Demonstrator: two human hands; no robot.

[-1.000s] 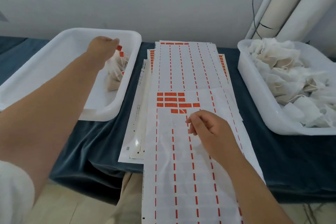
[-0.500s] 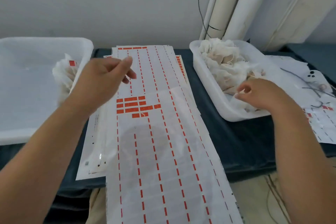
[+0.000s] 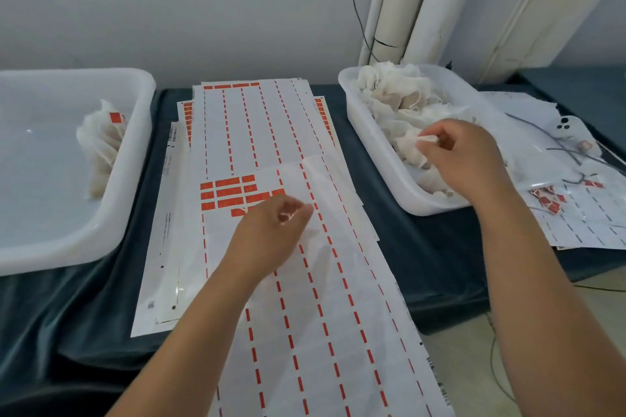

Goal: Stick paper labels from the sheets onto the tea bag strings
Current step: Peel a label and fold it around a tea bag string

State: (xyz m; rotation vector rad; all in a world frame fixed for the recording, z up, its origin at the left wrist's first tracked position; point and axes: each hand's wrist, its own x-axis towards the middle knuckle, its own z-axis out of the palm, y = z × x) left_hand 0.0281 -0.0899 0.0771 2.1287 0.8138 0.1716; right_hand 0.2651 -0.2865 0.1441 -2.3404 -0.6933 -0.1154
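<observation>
Tea bags (image 3: 399, 101): most unlabelled, heaped in right tray (image 3: 369, 159); few labelled bags (image 3: 101, 145) in left tray (image 3: 67, 240). Right hand (image 3: 464, 159) fingers pinch one tea bag (image 3: 411, 145) in the heap. Left hand (image 3: 271, 234) fingers curled over label sheet (image 3: 305, 332); hold unclear. Judged: bulk remains.

Table (image 3: 423, 264) draped in dark teal cloth, white tray (image 3: 128, 200) at left end, stacked label sheets (image 3: 305, 332) down the middle overhanging the front edge, second white tray (image 3: 376, 159) right of centre, loose sheets (image 3: 592, 227) and phone (image 3: 572, 127) at right end
</observation>
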